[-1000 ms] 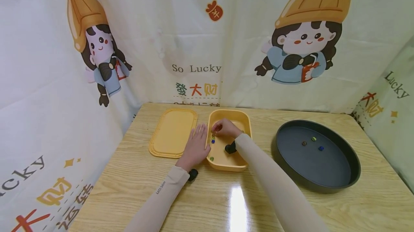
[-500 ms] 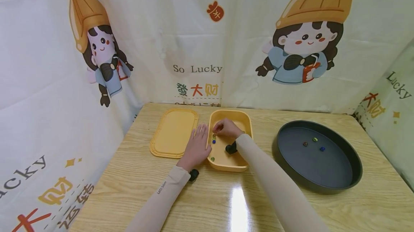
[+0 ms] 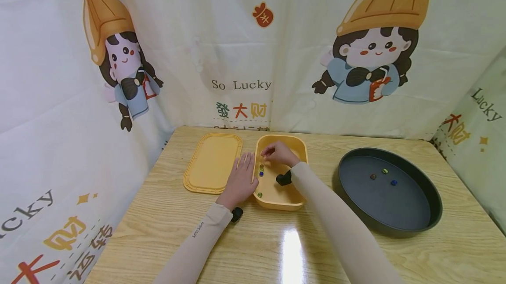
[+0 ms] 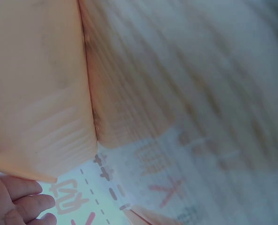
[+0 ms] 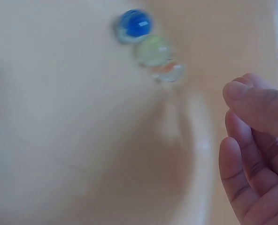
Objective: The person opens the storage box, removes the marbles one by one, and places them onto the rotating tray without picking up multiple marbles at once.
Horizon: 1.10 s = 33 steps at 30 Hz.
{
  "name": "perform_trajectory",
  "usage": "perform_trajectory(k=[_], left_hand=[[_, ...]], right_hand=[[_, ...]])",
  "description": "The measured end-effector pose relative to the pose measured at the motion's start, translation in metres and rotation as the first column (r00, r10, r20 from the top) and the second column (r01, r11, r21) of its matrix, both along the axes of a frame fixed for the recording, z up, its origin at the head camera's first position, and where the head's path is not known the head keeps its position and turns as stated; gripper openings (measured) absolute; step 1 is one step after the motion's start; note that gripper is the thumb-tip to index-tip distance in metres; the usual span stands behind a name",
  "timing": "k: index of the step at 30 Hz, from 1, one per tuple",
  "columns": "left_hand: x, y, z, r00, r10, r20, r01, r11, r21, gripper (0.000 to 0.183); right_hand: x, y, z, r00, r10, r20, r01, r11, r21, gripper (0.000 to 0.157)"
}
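My left hand (image 3: 240, 177) lies with straight fingers along the left wall of a yellow plastic box (image 3: 280, 205). In the left wrist view, its fingertips (image 4: 30, 206) show beside the box wall. My right hand (image 3: 280, 153) is inside the box, above its far left part. The right wrist view shows its thumb and fingers loosely curled, with no marble visible between them. Near these fingers a blue marble (image 5: 135, 24), a yellow-green marble (image 5: 154, 49) and a clear marble with orange (image 5: 169, 71) form a row by the wall. Another green marble (image 3: 259, 195) sits in the near left corner.
A flat yellow lid (image 3: 213, 161) lies left of the box. To the right stands a round dark grey pan (image 3: 389, 202) holding 3 marbles, including a blue one (image 3: 393, 182). A printed cloth (image 3: 292, 55) hangs behind the wooden table (image 3: 253, 249).
My right hand has drawn slightly up and away from the row, leaving the marble with orange at its far end. My left hand has stayed at the box wall.
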<state>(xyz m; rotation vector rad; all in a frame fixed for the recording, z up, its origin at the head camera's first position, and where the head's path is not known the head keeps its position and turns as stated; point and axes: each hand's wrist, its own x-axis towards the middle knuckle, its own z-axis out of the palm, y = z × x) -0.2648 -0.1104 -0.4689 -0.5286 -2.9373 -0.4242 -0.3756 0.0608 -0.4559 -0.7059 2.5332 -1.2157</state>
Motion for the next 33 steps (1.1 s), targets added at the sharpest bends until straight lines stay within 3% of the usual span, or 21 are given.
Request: perform_trajectory(k=[4, 11, 33], left_hand=[[0.0, 0.0, 0.0, 1.0, 0.0, 0.001, 0.0, 1.0, -0.009, 0.067], [0.001, 0.001, 0.0, 1.0, 0.003, 0.009, -0.003, 1.0, -0.027, 0.068], [0.0, 0.0, -0.002, 1.0, 0.0, -0.004, 0.0, 1.0, -0.003, 0.066]], right_hand=[[0.001, 0.005, 0.009, 0.999, 0.033, -0.043, -0.036, 0.998, -0.054, 0.015], [0.007, 0.016, 0.026, 1.0, 0.011, -0.027, -0.014, 0.994, -0.105, 0.02], [0.045, 0.075, 0.075, 0.985, 0.011, -0.17, -0.018, 0.999, -0.035, 0.015]])
